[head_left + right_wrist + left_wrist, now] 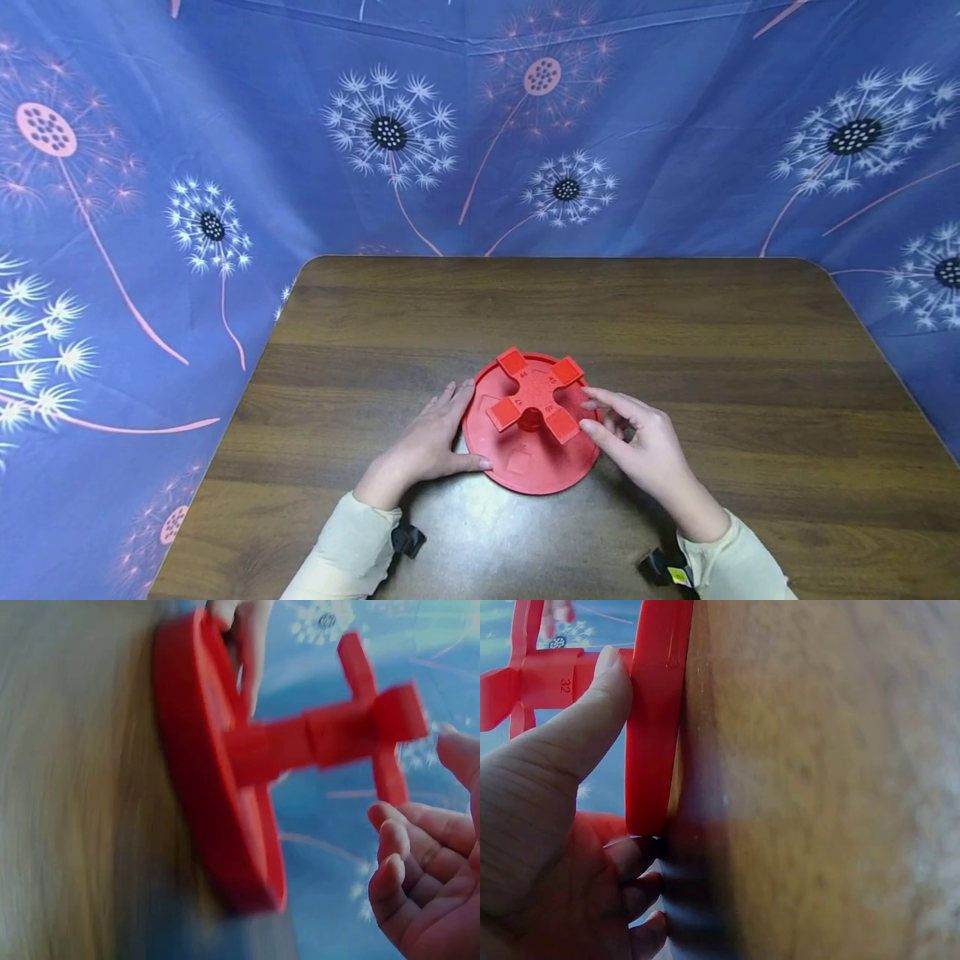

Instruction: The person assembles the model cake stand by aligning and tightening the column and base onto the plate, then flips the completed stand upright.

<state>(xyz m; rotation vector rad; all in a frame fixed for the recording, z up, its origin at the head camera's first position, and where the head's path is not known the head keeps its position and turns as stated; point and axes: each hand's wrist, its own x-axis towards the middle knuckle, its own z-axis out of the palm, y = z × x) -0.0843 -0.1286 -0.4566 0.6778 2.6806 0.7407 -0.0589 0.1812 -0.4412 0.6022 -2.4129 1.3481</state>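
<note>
A round red disc (525,467) lies flat on the wooden table (712,333). A red cross-shaped piece (536,392) stands on a short post at its middle. My left hand (472,425) grips the disc's left rim; in the left wrist view the thumb (600,690) presses the rim (656,712) and the curled fingers sit at its lower edge, with the cross (547,679) behind. My right hand (587,412) hovers at the right side of the cross, fingers loosely curled and holding nothing. In the right wrist view the hand (420,795) stays apart from the cross (352,727) and the disc (217,810).
A blue cloth printed with dandelions (480,125) hangs behind and on both sides of the table. The table's far edge (555,258) and rounded corners show. Black wrist straps (408,537) sit at both sleeves.
</note>
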